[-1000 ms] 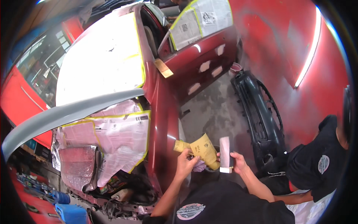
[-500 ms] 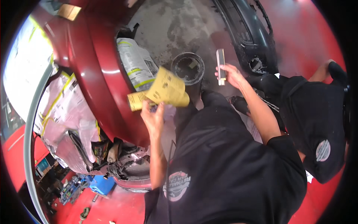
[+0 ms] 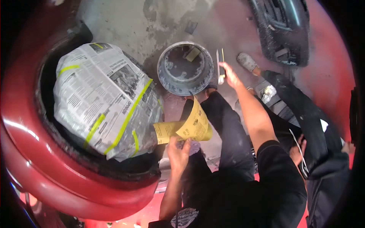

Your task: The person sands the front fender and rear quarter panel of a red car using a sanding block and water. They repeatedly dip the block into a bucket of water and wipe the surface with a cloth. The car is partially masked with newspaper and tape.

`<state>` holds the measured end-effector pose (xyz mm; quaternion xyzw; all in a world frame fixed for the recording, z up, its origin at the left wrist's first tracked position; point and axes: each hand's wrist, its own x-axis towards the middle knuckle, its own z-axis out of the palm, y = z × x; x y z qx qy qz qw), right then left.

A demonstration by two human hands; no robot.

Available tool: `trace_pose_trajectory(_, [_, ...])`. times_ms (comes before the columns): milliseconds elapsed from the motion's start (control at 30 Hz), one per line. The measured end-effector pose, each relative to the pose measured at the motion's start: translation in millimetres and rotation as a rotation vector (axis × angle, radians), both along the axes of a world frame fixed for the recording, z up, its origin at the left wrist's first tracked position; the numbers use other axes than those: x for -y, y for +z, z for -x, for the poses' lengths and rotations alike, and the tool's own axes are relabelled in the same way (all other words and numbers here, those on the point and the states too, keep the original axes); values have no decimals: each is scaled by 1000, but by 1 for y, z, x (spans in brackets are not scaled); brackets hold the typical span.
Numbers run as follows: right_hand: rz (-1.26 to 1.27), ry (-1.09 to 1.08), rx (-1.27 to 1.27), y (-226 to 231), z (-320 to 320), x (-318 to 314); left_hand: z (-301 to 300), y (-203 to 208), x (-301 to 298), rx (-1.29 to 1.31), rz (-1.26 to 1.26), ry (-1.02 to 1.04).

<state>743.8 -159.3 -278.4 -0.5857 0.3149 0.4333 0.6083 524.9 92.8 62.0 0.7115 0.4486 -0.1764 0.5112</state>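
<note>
A person in a black shirt [image 3: 243, 197] holds sandpaper [image 3: 195, 123] in the left hand [image 3: 178, 154] and a slim block [image 3: 218, 65] in the right hand [image 3: 232, 77] above the concrete floor [image 3: 125, 22] of a car workshop. The left grip is pinched, thumb and fingers pressing on the lower edge of the yellow sandpaper, part of which curls over toward the right; a crumpled lilac cloth [image 3: 193, 147] shows just beside the fingers, below the sandpaper. The right grip is closed on the lower part of the block, which points upward with a narrow side showing, just beside the rim of a round bucket [image 3: 163, 76]. The sandpaper is near the bucket's lower rim, between a newspaper cover [image 3: 87, 85] and the person's legs. Inside the bucket, near its upper right wall, is a flat tan piece [image 3: 192, 54]. At left, the rounded newspaper cover, crossed by strips of bright yellow tape [image 3: 131, 114], fills the wheel arch of a glossy red car [image 3: 95, 190]. A black bumper [image 3: 287, 30] lies at upper right, well apart from the bucket. At right, a co-worker's pale clog [image 3: 247, 62] rests on the floor.
</note>
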Motion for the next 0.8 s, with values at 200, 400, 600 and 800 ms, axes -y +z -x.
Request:
trace_pose_trajectory(200, [-32, -61, -126, -22, -17, -19, -10, -23, 4, -60, -48, -68])
trace_pose_trajectory(400, [9, 35, -116, 37, 15, -23, -27, -5, -3, -46, -102, -119])
trace_pose_trajectory(600, [-3, -54, -154, 108, 45, -59, -28, -7, -18, -15, -132, -164])
trace_pose_trajectory(800, [-83, 126, 13, 117, 70, -58, -31, -6, -29, -16, -101, -91])
